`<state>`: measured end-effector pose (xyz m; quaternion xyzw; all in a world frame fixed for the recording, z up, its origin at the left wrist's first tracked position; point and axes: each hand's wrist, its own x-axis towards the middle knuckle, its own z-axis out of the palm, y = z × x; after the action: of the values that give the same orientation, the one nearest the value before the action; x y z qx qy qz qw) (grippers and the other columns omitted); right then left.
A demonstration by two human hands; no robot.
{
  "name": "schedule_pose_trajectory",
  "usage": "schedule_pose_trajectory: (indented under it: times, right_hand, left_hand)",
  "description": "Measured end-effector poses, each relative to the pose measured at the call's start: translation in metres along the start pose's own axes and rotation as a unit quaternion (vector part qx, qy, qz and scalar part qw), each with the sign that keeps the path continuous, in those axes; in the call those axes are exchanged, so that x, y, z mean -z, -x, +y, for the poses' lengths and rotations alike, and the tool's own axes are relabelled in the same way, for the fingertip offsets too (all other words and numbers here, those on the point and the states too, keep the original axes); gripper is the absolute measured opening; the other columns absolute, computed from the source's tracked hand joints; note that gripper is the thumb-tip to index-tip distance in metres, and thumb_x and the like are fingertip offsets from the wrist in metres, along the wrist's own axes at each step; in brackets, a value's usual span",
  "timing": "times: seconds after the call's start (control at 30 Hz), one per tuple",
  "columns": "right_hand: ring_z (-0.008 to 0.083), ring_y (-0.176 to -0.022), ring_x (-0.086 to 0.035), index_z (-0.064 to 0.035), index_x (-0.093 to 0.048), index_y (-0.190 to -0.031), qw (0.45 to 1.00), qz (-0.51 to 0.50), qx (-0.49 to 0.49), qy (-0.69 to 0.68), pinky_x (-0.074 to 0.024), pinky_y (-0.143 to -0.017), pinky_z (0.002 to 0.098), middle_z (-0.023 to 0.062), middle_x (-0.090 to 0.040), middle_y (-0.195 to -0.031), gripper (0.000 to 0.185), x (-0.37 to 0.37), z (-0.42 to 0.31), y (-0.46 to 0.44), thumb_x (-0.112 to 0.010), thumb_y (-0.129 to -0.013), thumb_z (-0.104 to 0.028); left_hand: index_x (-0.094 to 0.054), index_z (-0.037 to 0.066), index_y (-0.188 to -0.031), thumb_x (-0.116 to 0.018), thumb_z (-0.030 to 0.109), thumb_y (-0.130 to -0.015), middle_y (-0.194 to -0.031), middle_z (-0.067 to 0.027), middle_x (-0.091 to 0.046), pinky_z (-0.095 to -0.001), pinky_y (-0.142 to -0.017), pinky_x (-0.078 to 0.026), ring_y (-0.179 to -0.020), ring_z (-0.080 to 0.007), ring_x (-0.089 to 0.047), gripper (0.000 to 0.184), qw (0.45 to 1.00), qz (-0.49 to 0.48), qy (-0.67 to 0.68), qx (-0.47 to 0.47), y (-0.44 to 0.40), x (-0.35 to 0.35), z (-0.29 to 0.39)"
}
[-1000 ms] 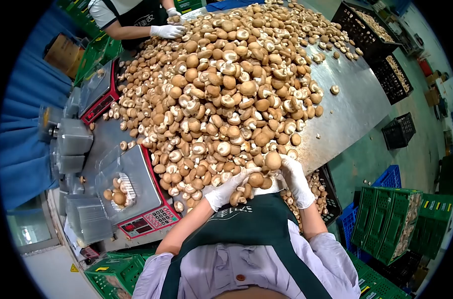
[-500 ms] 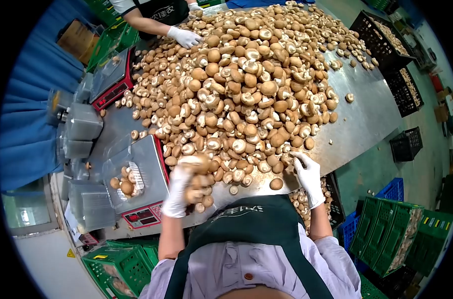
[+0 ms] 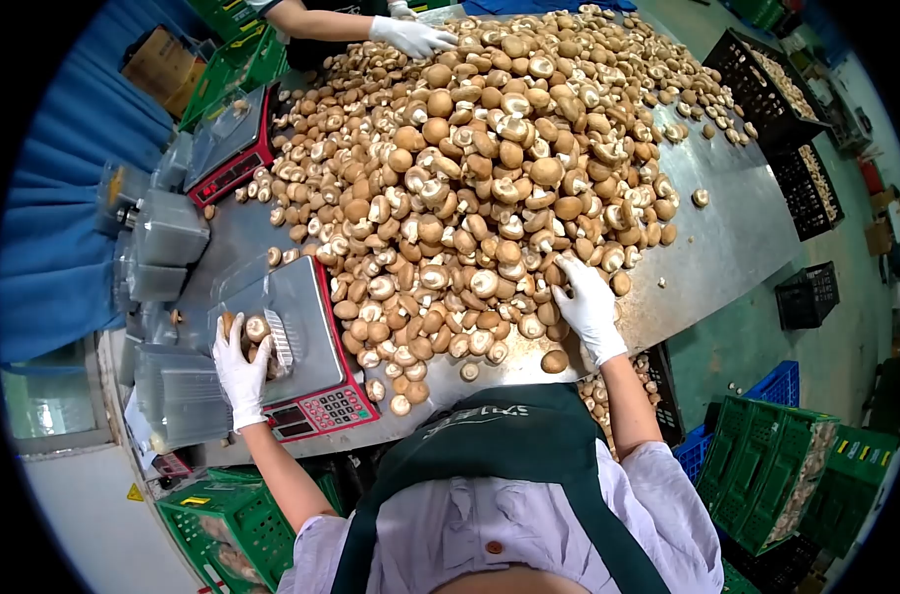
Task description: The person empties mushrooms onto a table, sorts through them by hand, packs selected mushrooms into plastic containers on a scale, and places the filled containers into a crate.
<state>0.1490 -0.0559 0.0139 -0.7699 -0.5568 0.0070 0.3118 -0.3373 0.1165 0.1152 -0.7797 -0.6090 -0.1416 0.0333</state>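
My left hand [image 3: 240, 376], in a white glove, reaches into a clear plastic tray [image 3: 284, 342] on the near scale [image 3: 316, 297]. Its fingers and thumb curl about brown-capped mushrooms [image 3: 257, 329], partly hiding them and the tray. On the right, my gloved right hand [image 3: 587, 312] rests at the near edge of the big mushroom pile [image 3: 470, 208]. Its fingers stretch forward to touch mushrooms, with the thumb apart. A loose mushroom [image 3: 554, 361] lies on the metal table just below this hand.
Across the table, a co-worker's gloved hand [image 3: 413, 37] touches the pile. Another red-edged scale [image 3: 230, 148] stands at the far left. Stacked clear trays [image 3: 178, 396] line the left edge. Black crates [image 3: 767, 84] and green crates [image 3: 767, 465] stand on the right.
My left hand has moved left from the pile's front edge to the tray on the scale. My right hand has shifted slightly forward and left. The co-worker's hand has moved right.
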Motion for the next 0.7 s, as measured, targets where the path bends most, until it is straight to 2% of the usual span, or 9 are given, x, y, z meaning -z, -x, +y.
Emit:
schedule_pose_trajectory:
  times: [0.03, 0.13, 0.23, 0.3, 0.37, 0.47, 0.5, 0.6, 0.7]
  right_hand:
    - [0.0299, -0.091, -0.062, -0.0062, -0.060, -0.115, 0.998, 0.038, 0.006, -0.041, -0.0508, -0.081, 0.0341, 0.0117, -0.064, -0.110, 0.045, 0.005, -0.001, -0.001, -0.073, -0.073, -0.014]
    - [0.0146, -0.088, -0.062, -0.0056, -0.061, -0.118, 0.925, -0.014, -0.244, -0.291, -0.0508, -0.077, 0.0290, 0.0088, -0.065, -0.107, 0.044, 0.042, 0.002, 0.006, -0.070, -0.078, -0.020]
    - [0.0194, -0.097, -0.061, -0.0004, -0.057, -0.121, 0.699, 0.024, -0.320, -0.639, -0.0487, -0.081, 0.0310, 0.0099, -0.064, -0.109, 0.046, 0.056, 0.038, 0.022, -0.059, -0.084, -0.028]
    - [0.0195, -0.096, -0.063, -0.0007, -0.054, -0.123, 0.607, 0.041, -0.336, -0.719, -0.0495, -0.076, 0.0276, 0.0112, -0.064, -0.111, 0.042, 0.054, 0.061, 0.035, -0.050, -0.088, -0.024]
    - [0.0162, -0.082, -0.065, -0.0027, -0.065, -0.104, 0.713, 0.042, -0.357, -0.602, -0.0454, -0.059, 0.0257, 0.0082, -0.068, -0.094, 0.028, 0.044, 0.072, 0.030, -0.056, -0.087, -0.024]
    - [0.0150, -0.072, -0.064, -0.0004, -0.067, -0.091, 0.900, 0.003, -0.336, -0.278, -0.0496, -0.061, 0.0255, 0.0042, -0.066, -0.076, 0.025, 0.040, 0.023, 0.002, -0.071, -0.080, -0.022]
    - [0.0210, -0.075, -0.065, -0.0007, -0.065, -0.095, 0.952, 0.023, -0.255, -0.169, -0.0512, -0.066, 0.0307, 0.0101, -0.068, -0.082, 0.033, 0.029, 0.015, -0.002, -0.074, -0.075, -0.026]
    - [0.0289, -0.081, -0.065, -0.0022, -0.064, -0.097, 0.976, 0.039, -0.211, 0.047, -0.0512, -0.071, 0.0365, 0.0155, -0.067, -0.088, 0.040, -0.001, 0.006, -0.009, -0.076, -0.071, -0.030]
    - [0.0337, -0.087, -0.062, -0.0044, -0.063, -0.097, 0.969, 0.037, -0.231, 0.078, -0.0504, -0.074, 0.0388, 0.0168, -0.065, -0.091, 0.042, -0.004, 0.010, -0.011, -0.075, -0.069, -0.034]
  left_hand:
    - [-0.050, 0.016, -0.132, -0.073, 0.029, -0.074, -0.141, -0.0192, -0.038, -0.0429, -0.103, -0.035, -0.125, -0.0370, -0.041, 0.063, 1.000, -0.002, 0.005, 0.005, 0.001, 0.001, 0.002]
    - [-0.051, 0.018, -0.133, -0.070, 0.030, -0.078, -0.141, -0.0161, -0.040, -0.0413, -0.105, -0.033, -0.127, -0.0345, -0.040, 0.059, 0.999, 0.034, -0.034, -0.008, 0.004, 0.007, 0.014]
    - [-0.055, 0.014, -0.128, -0.068, 0.022, -0.082, -0.138, -0.0115, -0.045, -0.0394, -0.106, -0.031, -0.129, -0.0303, -0.040, 0.048, 0.995, 0.093, -0.031, 0.013, 0.006, 0.010, 0.050]
    - [-0.057, 0.008, -0.123, -0.066, 0.011, -0.083, -0.134, -0.0117, -0.050, -0.0384, -0.106, -0.033, -0.127, -0.0272, -0.043, 0.041, 0.963, 0.159, 0.215, 0.026, 0.008, 0.004, 0.081]
    - [-0.059, 0.003, -0.116, -0.062, 0.000, -0.083, -0.127, -0.0128, -0.054, -0.0351, -0.102, -0.039, -0.120, -0.0230, -0.050, 0.033, 0.921, 0.090, 0.378, -0.005, 0.011, -0.003, 0.127]
    - [-0.065, 0.003, -0.104, -0.060, 0.004, -0.085, -0.107, -0.0088, -0.064, -0.0321, -0.095, -0.044, -0.106, -0.0209, -0.058, 0.020, 0.877, -0.079, 0.471, -0.046, 0.025, -0.013, 0.203]
    - [-0.065, 0.005, -0.107, -0.060, 0.007, -0.086, -0.108, -0.0073, -0.064, -0.0306, -0.091, -0.045, -0.104, -0.0189, -0.059, 0.022, 0.807, -0.209, 0.551, -0.035, 0.033, -0.023, 0.219]
    - [-0.060, 0.000, -0.115, -0.053, 0.020, -0.094, -0.105, -0.0091, -0.065, -0.0282, -0.083, -0.049, -0.096, -0.0151, -0.061, 0.030, 0.539, -0.470, 0.691, 0.104, 0.054, -0.057, 0.255]
    - [-0.059, 0.002, -0.116, -0.052, 0.022, -0.095, -0.106, -0.0089, -0.064, -0.0275, -0.080, -0.050, -0.095, -0.0137, -0.061, 0.030, 0.539, -0.542, 0.631, 0.131, 0.060, -0.081, 0.273]
